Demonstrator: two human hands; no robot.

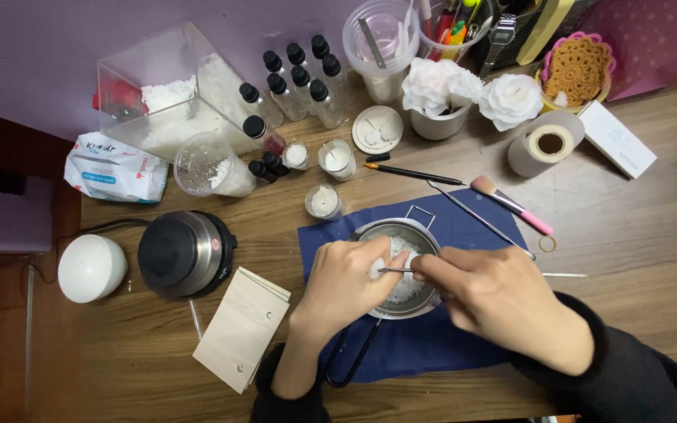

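- Left hand (346,278) pinches something small and white over the pot (401,266), centre of the surface (628,235).
- Right hand (495,294) grips tweezers (396,270) at its 9 o'clock.
- Pot holds white flakes (405,290), apparently unmelted; burner (184,252), at 9 o'clock, stands bare.

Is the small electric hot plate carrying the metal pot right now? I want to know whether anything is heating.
No, the hot plate is bare; the metal pot sits on the blue cloth.

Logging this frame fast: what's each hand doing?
Left hand: closed on a white lump over the metal pot.
Right hand: pinching thin metal tool.
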